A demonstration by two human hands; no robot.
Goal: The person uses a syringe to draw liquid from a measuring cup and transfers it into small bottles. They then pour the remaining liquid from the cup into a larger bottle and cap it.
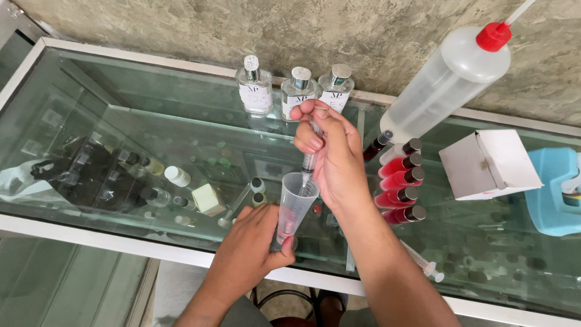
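While gripped near its base by the left hand (251,245), fingers wrapped around the lower wall, the clear measuring cup (293,206) stands almost upright on the glass counter (121,121), mouth tipped slightly toward one o'clock. Directly above, at twelve o'clock from that cup, the right hand (333,157) pinched around a syringe (310,158), thumb and fingers closed high on the plunger end, barrel running close to vertical with its tip down inside the cup's mouth. Long axis of syringe and long axis of cup nearly in line, one stacked over the other; tip well within the rim, not clearly touching the wall. A little red liquid visible at the cup's bottom. Right hand the nearer to the syringe, left hand the nearer to the cup, both clenched on their own things, neither released. At two o'clock from the cup, a row of red-filled vials (400,188) lying on their sides, and beyond them a large squeeze bottle (445,82) with a red cap, tilted. At twelve o'clock by the wall, three clear bottles (295,91) upright. At five o'clock, a second syringe (423,261) lying loose on the glass.
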